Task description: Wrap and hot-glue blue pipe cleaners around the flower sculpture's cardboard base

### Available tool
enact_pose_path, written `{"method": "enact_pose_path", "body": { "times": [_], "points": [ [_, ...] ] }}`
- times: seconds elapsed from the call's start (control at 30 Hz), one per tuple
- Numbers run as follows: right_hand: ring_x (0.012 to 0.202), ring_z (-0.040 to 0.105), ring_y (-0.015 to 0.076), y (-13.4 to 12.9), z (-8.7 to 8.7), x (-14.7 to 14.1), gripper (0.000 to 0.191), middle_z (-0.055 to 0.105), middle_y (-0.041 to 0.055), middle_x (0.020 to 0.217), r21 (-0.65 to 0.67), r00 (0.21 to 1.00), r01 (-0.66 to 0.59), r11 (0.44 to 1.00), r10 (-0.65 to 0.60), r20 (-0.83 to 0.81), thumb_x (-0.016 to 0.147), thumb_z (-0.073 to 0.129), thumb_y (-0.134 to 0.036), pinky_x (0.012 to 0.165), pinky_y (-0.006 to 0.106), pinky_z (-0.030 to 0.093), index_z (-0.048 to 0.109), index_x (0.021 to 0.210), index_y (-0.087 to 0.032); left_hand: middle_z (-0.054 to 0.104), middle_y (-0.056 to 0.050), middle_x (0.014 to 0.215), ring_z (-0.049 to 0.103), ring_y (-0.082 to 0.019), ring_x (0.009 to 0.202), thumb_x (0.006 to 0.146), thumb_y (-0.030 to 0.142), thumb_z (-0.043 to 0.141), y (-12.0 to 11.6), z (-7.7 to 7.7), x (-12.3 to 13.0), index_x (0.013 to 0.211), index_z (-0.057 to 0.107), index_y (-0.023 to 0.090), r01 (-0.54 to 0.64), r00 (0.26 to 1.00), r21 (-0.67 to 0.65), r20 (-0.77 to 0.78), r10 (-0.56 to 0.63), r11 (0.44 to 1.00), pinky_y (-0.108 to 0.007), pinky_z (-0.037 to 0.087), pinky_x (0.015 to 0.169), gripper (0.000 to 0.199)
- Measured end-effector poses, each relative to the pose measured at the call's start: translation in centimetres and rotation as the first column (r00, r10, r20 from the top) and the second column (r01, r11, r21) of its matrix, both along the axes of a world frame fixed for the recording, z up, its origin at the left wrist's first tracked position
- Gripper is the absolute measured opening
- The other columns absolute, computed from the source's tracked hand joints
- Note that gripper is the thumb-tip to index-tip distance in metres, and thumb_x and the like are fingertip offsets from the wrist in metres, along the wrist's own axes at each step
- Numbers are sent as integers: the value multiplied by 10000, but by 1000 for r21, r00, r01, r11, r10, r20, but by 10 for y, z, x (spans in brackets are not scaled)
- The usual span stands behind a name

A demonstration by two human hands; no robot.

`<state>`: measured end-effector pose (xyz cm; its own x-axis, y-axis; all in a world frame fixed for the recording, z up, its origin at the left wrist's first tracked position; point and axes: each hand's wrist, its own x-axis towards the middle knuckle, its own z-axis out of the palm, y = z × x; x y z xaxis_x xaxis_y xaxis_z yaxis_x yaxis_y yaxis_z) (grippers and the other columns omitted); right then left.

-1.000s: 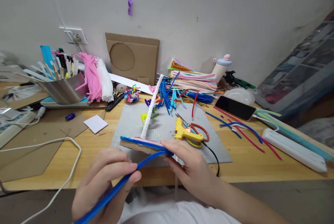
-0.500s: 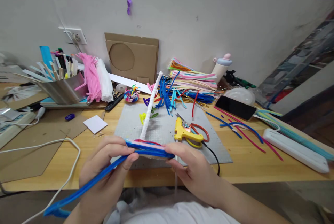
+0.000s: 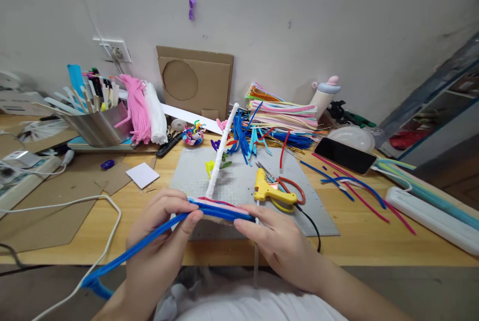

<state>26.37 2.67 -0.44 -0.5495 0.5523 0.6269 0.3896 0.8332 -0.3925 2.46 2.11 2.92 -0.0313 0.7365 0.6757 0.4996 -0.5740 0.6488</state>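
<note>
Pinched a blue fuzzy strip (image 3: pixel 149 236) against one end of a flat base (image 3: pixel 228 206) in fingers of left hand (image 3: pixel 159 243), clamped the other end in right hand (image 3: pixel 279 236), near the table's (image 3: pixel 374 251) edge. Looked light, soft in the strip, stiffer in the base; seemed best taken by the rim, clear of the leaning white rod (image 3: pixel 222 154), with a yellow glue gun (image 3: pixel 271 192) beyond.

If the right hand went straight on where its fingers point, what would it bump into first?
The blue fuzzy strip, which the right hand touches; beyond it, the left hand seems next in line, though depth is hard to judge.
</note>
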Motion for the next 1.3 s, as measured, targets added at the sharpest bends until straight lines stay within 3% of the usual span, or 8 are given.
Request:
{"method": "enact_pose_path", "body": {
  "times": [0.6,1.03,1.2,1.3],
  "points": [
    [1146,672,187,0,0,1,508,668,129,1283,-18,1000,2,1000,-1,23,907,448,10,897,309,580,538,1318,-274,619,3,778,601,-140,747,852,226,655,0,1,-2,749,631,220,-95,995,-62,-34,93,994,-252,491,648,106],
    [1131,683,178,1,2,0,482,681,124,1263,0,1000,8,1000,-8,7,915,450,1,889,299,587,546,1298,-276,600,9,791,585,-140,767,859,218,647,2,-4,-3,773,624,227,-82,996,-60,-41,79,995,-250,476,672,90],
    [1123,688,173,2,-1,1,474,684,110,1266,22,1000,22,1000,-22,10,925,471,-13,889,298,590,539,1304,-288,619,-21,938,617,-177,930,852,276,658,3,-8,-5,749,642,231,-115,993,-114,-1,115,987,-300,507,813,114],
    [1150,674,166,1,-5,2,502,675,93,1292,-22,1000,19,1000,-19,-10,934,493,-21,924,300,582,492,1355,-295,663,-29,1018,638,-198,1043,857,280,655,5,-13,-5,736,631,226,-37,995,-188,86,54,981,-336,507,924,135]
  ]
}}
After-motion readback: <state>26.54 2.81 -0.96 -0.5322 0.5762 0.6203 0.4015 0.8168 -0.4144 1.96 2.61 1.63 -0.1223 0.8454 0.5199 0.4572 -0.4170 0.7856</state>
